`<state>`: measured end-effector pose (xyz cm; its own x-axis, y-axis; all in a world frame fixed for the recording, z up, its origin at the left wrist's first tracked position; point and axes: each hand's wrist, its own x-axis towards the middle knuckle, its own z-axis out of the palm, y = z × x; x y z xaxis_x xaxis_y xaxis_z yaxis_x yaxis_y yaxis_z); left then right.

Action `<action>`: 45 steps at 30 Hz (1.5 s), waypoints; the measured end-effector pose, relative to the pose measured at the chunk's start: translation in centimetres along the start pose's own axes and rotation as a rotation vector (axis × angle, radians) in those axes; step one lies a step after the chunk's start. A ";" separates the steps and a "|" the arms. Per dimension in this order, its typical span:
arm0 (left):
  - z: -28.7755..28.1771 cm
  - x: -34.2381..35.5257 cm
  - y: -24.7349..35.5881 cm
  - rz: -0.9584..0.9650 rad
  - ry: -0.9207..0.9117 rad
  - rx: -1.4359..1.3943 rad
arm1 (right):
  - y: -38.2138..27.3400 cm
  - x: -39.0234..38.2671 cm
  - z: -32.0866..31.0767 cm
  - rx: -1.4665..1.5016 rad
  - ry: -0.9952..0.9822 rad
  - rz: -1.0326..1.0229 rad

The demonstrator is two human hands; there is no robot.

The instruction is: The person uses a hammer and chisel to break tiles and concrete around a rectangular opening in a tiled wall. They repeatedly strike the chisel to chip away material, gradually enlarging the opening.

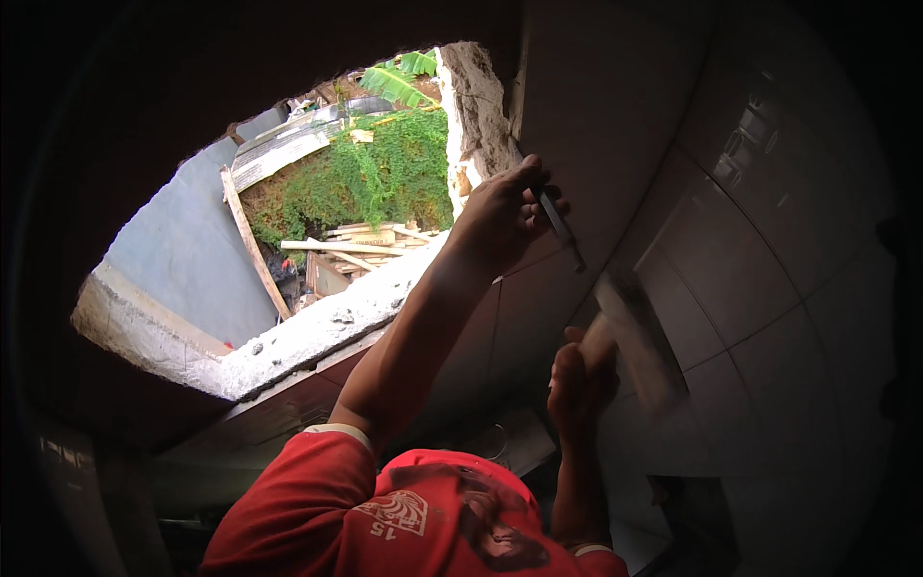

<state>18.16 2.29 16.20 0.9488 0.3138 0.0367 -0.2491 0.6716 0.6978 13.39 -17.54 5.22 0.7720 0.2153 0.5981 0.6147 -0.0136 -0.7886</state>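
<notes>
My raised left hand (502,213) is wrapped round a dark metal chisel (560,227). Its far end meets the wall beside the rough right edge (473,115) of a broken-out opening; whether the tip touches is hidden by my fingers. The chisel's struck end points down and to the right. Lower right, my right hand (580,383) grips the wooden handle of a hammer (644,341). The hammer's head is smeared by motion and stands a short way apart from the chisel's end.
White tiles (735,308) cover the shadowed wall on the right. The opening has a crumbly lower ledge (327,322) strewn with rubble. Beyond it are a grey wall (187,260), a leaning plank (252,240), stacked timber (351,247) and green plants (394,168).
</notes>
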 end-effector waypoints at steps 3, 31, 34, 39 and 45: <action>-0.7 0.4 0.3 -0.024 -0.074 -0.024 | 0.1 0.3 0.0 0.434 0.204 -0.418; -2.4 -1.5 -1.1 -0.008 0.029 0.098 | 0.3 -1.0 -0.2 0.198 0.038 0.032; -1.7 -1.3 -0.9 -0.004 -0.027 0.135 | 0.2 -1.4 -0.3 0.180 0.043 0.008; -1.1 -1.3 -0.8 -0.026 0.022 0.159 | -0.5 -1.5 -1.1 0.132 0.035 -0.044; -1.8 -0.7 0.1 -0.085 0.036 0.196 | -0.6 -1.1 -1.2 0.194 0.050 -0.277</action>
<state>17.11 3.35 14.99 0.9564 0.2875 -0.0509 -0.1229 0.5546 0.8230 12.37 -18.90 5.21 0.5897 0.1369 0.7959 0.7638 0.2257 -0.6048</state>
